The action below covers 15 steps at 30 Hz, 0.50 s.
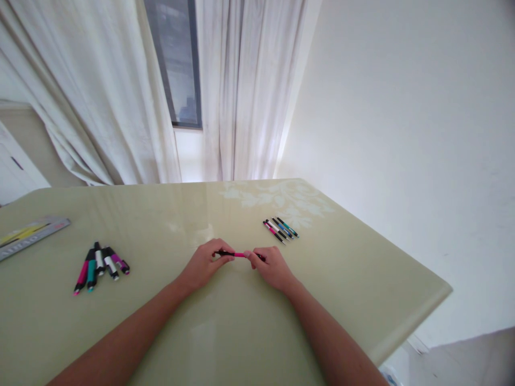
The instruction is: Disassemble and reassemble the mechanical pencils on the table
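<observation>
Between both hands, a pink and black pen [240, 254] lies sideways just over the table. My left hand [208, 262] is closed around its black end, thumb and fingers pinching it. On the other end, my right hand [272, 262] is also closed, its thumb resting near the pink barrel. Beyond my right hand, several slim pens [280, 229] in pink, white, blue and teal lie side by side. To the left, several thicker pens [100, 262] in pink, teal, white and purple lie in a loose fan. My fingers partly hide the held pen's ends.
A flat grey and yellow package [34, 236] lies at the table's left edge. The pale green, glossy table [169, 332] has a leaf pattern at the back right. Curtains [249, 91] and a window [177, 64] stand behind it, with a white wall [402, 134] to the right.
</observation>
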Each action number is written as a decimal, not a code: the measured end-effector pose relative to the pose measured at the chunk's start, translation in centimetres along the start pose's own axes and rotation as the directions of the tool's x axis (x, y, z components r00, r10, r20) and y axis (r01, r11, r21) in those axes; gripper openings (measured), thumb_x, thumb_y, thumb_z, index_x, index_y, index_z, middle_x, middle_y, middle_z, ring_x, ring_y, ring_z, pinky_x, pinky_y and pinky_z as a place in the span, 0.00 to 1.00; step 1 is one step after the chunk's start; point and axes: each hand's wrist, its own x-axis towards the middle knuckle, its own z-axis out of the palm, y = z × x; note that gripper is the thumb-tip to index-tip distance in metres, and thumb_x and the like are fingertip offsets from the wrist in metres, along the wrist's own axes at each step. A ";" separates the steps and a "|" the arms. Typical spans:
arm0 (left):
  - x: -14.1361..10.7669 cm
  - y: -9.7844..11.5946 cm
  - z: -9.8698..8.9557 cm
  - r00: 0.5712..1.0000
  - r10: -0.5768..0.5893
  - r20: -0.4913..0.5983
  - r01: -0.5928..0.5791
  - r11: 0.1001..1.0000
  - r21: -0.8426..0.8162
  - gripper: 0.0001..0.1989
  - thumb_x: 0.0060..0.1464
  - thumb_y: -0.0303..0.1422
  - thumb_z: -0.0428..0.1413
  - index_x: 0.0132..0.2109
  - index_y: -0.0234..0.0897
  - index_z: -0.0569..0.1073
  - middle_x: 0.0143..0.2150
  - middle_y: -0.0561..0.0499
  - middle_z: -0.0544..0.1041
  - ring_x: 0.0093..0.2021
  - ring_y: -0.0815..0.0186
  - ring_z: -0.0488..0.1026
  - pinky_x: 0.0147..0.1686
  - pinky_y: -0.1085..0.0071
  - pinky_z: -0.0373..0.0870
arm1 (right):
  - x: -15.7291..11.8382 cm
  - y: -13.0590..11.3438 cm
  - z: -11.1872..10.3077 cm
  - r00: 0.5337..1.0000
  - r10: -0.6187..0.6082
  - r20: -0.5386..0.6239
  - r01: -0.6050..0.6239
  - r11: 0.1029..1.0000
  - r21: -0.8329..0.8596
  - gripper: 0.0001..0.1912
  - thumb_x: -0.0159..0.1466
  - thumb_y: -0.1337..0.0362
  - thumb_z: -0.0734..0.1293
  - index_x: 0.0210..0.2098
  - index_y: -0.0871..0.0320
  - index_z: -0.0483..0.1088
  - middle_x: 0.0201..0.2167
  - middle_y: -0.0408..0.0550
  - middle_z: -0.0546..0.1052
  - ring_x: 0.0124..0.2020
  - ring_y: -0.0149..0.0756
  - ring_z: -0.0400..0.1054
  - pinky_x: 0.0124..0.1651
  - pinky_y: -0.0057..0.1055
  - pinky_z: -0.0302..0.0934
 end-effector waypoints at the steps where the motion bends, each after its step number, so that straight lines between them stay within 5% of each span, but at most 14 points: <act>1: 0.0 0.1 0.0 1.000 -0.004 0.004 0.004 1.000 -0.008 0.12 0.61 0.43 0.59 0.41 0.41 0.81 0.40 0.48 0.82 0.41 0.60 0.76 0.40 0.67 0.71 | 0.0 0.0 0.0 1.000 0.009 0.001 -0.009 1.000 0.022 0.30 0.73 0.49 0.61 0.20 0.59 0.71 0.14 0.38 0.61 0.20 0.27 0.55 0.27 0.28 0.44; 8: 0.1 0.4 -0.1 0.995 -0.058 0.086 0.059 0.998 -0.008 0.20 0.68 0.47 0.50 0.42 0.39 0.81 0.36 0.50 0.81 0.34 0.63 0.73 0.34 0.69 0.67 | 0.1 0.1 -0.1 0.995 0.100 -0.022 -0.094 0.978 0.185 0.31 0.71 0.43 0.60 0.23 0.59 0.75 0.15 0.39 0.65 0.19 0.28 0.57 0.25 0.26 0.49; 15: 0.0 -0.1 -0.3 0.998 -0.050 0.025 0.052 0.997 -0.062 0.12 0.59 0.43 0.62 0.42 0.40 0.79 0.33 0.52 0.79 0.32 0.65 0.71 0.35 0.70 0.67 | 0.0 -0.2 -0.1 0.991 0.131 0.023 -0.133 0.952 0.277 0.33 0.71 0.42 0.60 0.22 0.60 0.75 0.12 0.40 0.65 0.17 0.27 0.55 0.23 0.26 0.49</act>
